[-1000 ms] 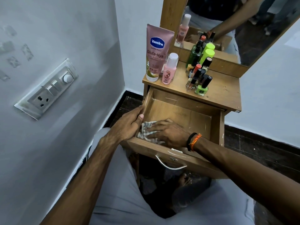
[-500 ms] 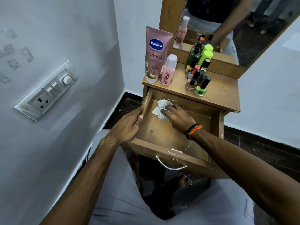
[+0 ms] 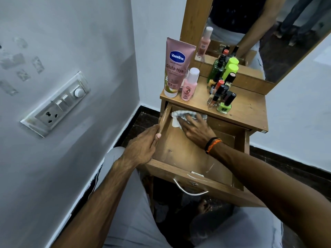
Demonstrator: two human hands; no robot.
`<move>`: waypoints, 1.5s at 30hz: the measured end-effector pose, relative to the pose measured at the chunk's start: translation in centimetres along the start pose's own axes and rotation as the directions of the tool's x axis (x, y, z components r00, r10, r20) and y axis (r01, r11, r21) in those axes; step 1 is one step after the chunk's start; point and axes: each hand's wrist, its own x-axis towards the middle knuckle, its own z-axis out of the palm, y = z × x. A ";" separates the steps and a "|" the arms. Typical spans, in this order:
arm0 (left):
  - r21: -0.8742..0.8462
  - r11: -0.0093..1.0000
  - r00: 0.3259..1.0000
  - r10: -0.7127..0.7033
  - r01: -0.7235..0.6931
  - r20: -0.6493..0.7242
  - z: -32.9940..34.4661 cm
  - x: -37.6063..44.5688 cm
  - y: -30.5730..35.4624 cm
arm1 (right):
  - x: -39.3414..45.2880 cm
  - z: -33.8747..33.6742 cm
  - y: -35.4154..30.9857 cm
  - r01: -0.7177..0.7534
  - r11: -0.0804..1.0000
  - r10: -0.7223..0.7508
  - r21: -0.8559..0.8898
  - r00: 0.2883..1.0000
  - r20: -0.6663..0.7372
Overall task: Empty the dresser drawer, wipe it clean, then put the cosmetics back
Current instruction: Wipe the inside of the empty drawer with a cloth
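Note:
The wooden drawer (image 3: 189, 156) is pulled out and holds nothing but a white cloth (image 3: 176, 116) at its back left corner. My right hand (image 3: 194, 127) presses flat on the cloth with fingers spread. My left hand (image 3: 143, 146) grips the drawer's left wall, thumb inside. On the dresser top (image 3: 249, 111) stand a pink Vaseline tube (image 3: 176, 68), a small pink bottle (image 3: 189, 85), several nail polish bottles (image 3: 221, 96) and green bottles (image 3: 230, 68).
A mirror (image 3: 259, 33) rises behind the dresser top. A wall with a switch and socket plate (image 3: 57, 104) is close on the left. The drawer's metal handle (image 3: 189, 190) faces me, above my knees. Dark floor runs along the white wall at right.
My right hand has pushed the cloth from the drawer's front left to its back left corner. My left hand has kept its grip on the left wall.

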 end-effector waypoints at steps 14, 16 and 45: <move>0.009 1.000 1.000 0.022 -0.022 -0.013 0.1 0.0 0.4 | -4.3 0.2 0.6 -0.190 0.970 0.156 0.149 0.964 0.214; 0.011 1.000 1.000 0.018 -0.018 -0.016 0.1 -0.1 0.3 | -1.7 -0.3 -0.3 -0.119 0.974 0.092 0.192 0.985 0.144; -0.001 1.000 0.997 0.012 -0.012 -0.081 0.5 -0.2 0.1 | -7.5 -2.3 2.1 -0.648 0.698 0.406 0.305 0.709 0.577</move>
